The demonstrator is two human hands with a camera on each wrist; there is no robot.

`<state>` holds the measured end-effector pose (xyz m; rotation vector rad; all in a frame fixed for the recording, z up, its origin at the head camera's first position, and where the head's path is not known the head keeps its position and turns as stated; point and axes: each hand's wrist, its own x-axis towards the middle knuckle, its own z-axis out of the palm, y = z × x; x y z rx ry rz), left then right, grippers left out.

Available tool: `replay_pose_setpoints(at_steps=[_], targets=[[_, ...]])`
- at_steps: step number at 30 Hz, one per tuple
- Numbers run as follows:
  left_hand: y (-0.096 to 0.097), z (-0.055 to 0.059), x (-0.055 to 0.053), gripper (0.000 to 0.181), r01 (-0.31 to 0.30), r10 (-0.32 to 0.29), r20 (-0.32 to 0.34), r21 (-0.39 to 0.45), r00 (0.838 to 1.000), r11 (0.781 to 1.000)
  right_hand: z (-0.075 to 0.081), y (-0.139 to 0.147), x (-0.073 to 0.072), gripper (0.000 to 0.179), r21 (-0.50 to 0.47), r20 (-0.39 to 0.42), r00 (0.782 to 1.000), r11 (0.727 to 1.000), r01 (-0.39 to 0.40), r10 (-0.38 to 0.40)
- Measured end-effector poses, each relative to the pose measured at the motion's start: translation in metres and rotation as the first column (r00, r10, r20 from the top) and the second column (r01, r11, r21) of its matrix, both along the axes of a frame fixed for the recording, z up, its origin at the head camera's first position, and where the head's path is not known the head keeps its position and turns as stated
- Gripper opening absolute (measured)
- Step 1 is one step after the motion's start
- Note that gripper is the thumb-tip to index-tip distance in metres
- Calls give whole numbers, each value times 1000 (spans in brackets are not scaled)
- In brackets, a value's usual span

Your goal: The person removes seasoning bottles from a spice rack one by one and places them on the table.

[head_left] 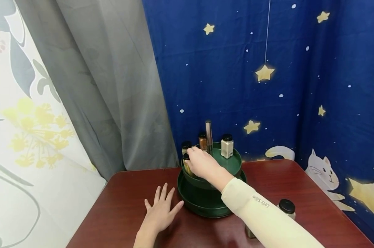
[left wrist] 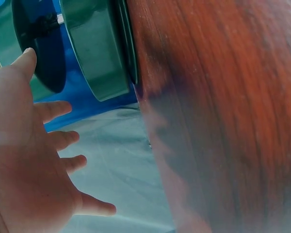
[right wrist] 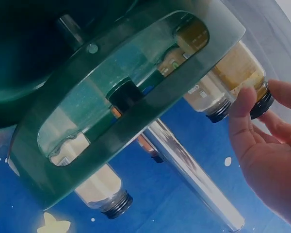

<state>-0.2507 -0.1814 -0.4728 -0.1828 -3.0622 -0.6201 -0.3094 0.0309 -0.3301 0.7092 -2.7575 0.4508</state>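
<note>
A two-tier dark green round spice rack (head_left: 205,210) stands on the table, with a shiny metal post (head_left: 209,134) rising from its middle. My right hand (head_left: 202,163) reaches to the left side of the upper tier. There its thumb and fingers pinch the black lid of a glass spice jar (right wrist: 242,65) with yellowish contents, which stands upright in the tier. Beside it are another black-lidded jar (right wrist: 203,97), a reddish-brown jar (head_left: 203,143) and a jar of pale powder (head_left: 227,148). My left hand (head_left: 160,210), fingers spread, is left of the lower tier, holding nothing.
On the reddish-brown table (head_left: 131,193), a black-lidded jar (head_left: 287,206) stands to the right, and another jar (head_left: 250,233) is mostly hidden by my right sleeve. Behind the table hang a grey curtain (head_left: 112,86) and a blue starry one (head_left: 224,86).
</note>
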Motion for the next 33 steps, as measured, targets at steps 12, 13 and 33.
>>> replay_pose_setpoints(at_steps=[12, 13, 33], targets=[[-2, 6, 3, 80, 10, -10, -16, 0, 1000, 1000, 6, 7, -5, 55, -124, 220, 974, 989, 84, -55], [-3, 7, 3, 80, 13, -13, -21, 3, 1000, 1000, 8, 8, -5, 56, -127, 240, 969, 987, 99, -67], [-6, 16, 8, 83, 5, -5, -32, 6, 999, 1000, 53, 40, 11, 54, -294, 207, 977, 949, 117, -56]])
